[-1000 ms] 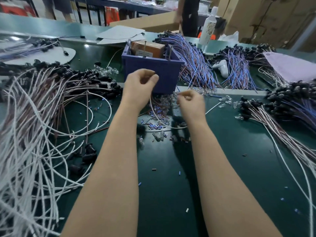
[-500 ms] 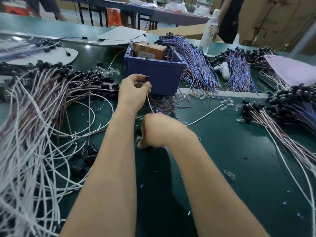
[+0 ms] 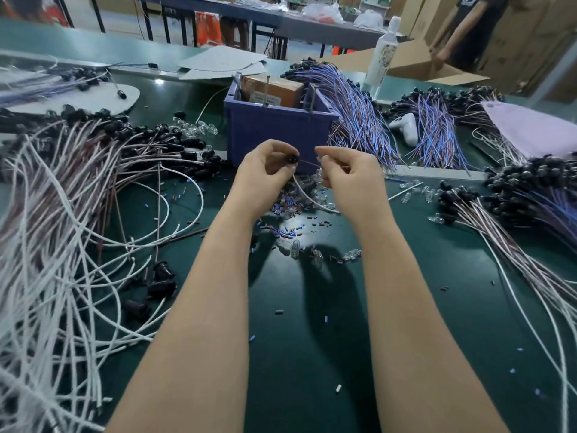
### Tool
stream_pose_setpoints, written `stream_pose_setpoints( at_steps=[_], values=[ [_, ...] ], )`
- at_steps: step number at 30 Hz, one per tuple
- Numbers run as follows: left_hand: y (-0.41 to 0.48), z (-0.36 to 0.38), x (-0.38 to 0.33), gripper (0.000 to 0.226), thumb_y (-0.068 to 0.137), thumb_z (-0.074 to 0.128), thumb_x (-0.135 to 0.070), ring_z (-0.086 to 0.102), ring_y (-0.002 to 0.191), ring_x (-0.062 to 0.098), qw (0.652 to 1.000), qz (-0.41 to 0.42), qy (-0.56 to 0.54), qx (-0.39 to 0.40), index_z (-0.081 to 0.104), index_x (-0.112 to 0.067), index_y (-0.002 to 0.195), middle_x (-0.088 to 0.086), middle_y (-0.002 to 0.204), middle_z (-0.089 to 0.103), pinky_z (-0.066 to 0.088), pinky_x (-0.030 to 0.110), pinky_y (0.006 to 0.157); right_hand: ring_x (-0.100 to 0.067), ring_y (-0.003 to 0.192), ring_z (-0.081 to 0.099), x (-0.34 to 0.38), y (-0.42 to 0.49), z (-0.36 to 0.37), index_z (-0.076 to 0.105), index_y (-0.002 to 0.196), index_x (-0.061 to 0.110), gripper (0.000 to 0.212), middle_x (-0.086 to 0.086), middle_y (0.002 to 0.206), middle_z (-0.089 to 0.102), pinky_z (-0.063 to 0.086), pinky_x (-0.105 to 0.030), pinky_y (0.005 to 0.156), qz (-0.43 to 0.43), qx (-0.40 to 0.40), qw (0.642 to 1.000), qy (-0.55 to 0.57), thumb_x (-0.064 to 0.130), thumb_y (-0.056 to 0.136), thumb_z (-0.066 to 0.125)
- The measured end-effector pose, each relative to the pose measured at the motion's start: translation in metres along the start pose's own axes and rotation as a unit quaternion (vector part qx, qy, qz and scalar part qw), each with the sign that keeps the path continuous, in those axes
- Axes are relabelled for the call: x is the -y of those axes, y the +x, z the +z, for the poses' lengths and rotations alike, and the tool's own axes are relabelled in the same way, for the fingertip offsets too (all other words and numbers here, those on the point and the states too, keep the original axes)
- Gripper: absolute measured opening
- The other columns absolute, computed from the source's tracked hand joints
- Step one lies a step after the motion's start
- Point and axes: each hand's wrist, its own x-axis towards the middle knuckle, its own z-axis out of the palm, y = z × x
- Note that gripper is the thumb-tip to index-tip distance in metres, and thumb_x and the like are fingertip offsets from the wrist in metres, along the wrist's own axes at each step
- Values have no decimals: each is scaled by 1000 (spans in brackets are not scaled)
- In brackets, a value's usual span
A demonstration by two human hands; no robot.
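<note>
L hand (image 3: 265,175) curled, pinched a black cap (image 3: 293,158) w/ white cord (image 3: 304,195) hanging down. R hand (image 3: 349,178) curled too, pinched its thin red wire (image 3: 307,164), both just in front of blue box (image 3: 281,132)

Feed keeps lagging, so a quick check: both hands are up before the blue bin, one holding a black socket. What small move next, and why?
Probably move the right hand slightly leftward, feeding the thin lead it pinches toward the black socket in the left hand. The lead spans the small gap between the hands, so little travel seems needed.
</note>
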Motion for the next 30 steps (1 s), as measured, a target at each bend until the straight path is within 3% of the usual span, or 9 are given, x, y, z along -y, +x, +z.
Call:
stream_pose_setpoints(
  at_steps=[2, 8, 11, 14, 16, 19, 22, 26, 30],
  values=[
    [0, 0, 0, 20, 90, 57, 1, 64, 92, 2, 1000, 4, 7, 8, 61, -18, 96, -2, 98, 69, 49, 15, 88, -11, 85, 60, 0, 0, 2, 67, 115, 12, 25, 6, 90, 64, 50, -29, 91, -28, -6, 999, -24, 9, 94, 53],
    [1, 3, -2, 28, 90, 57, 0, 65, 91, 3, 999, 26, 40, 25, 61, -27, 91, -10, 92, 68, 51, 21, 87, 2, 67, 56, 2, -6, 5, 66, 91, 10, 4, 12, 74, 59, 43, -5, 68, -108, -60, 991, -56, 9, 88, 63],
    [1, 3, -5, 26, 90, 57, -2, 66, 93, 6, 997, 31, 56, 32, 63, -27, 95, -7, 95, 69, 53, 23, 86, -6, 69, 58, 3, -6, 4, 68, 90, 9, 5, 7, 76, 62, 42, -7, 68, -117, -73, 987, -76, 8, 87, 64],
    [1, 5, -8, 25, 89, 56, 0, 67, 94, 9, 996, 39, 75, 40, 64, -22, 98, -5, 95, 69, 51, 23, 89, -15, 77, 62, 5, -7, 4, 70, 90, 9, 8, 0, 82, 68, 49, -21, 76, -124, -74, 985, -99, 7, 88, 62],
    [1, 6, -10, 25, 89, 56, 0, 66, 91, 6, 993, 47, 98, 42, 65, -20, 100, -7, 93, 69, 50, 18, 88, -19, 82, 64, 5, -6, 4, 70, 92, 8, 11, -5, 88, 69, 50, -31, 81, -122, -69, 984, -108, 5, 87, 61],
    [2, 8, -13, 26, 88, 56, 1, 65, 85, 4, 987, 63, 143, 33, 67, -16, 105, -6, 91, 69, 49, 10, 82, -22, 84, 63, 5, -6, 3, 71, 93, 7, 13, -8, 90, 69, 49, -36, 83, -120, -74, 983, -121, 4, 87, 60],
    [1, 12, -16, 26, 87, 57, 0, 62, 77, -1, 983, 77, 167, 26, 68, -14, 106, -5, 89, 68, 47, 7, 77, -22, 84, 62, 6, -5, 1, 72, 93, 7, 14, -8, 91, 68, 48, -32, 83, -123, -85, 980, -132, 4, 87, 60],
    [0, 11, -17, 21, 89, 62, -11, 59, 75, -10, 980, 82, 180, 21, 70, -15, 108, -6, 90, 69, 44, 2, 74, -11, 81, 62, 3, -3, -3, 73, 98, 9, 15, -2, 90, 69, 47, -15, 78, -102, -73, 989, -84, 7, 88, 62],
    [-1, 8, -14, 17, 90, 62, -25, 62, 81, 1, 975, 66, 211, 24, 69, -24, 106, -10, 85, 67, 47, 26, 89, -6, 76, 61, -1, 0, -3, 71, 100, 10, 15, 2, 84, 67, 48, -13, 72, -50, -65, 997, 14, 8, 90, 60]
  ],
)
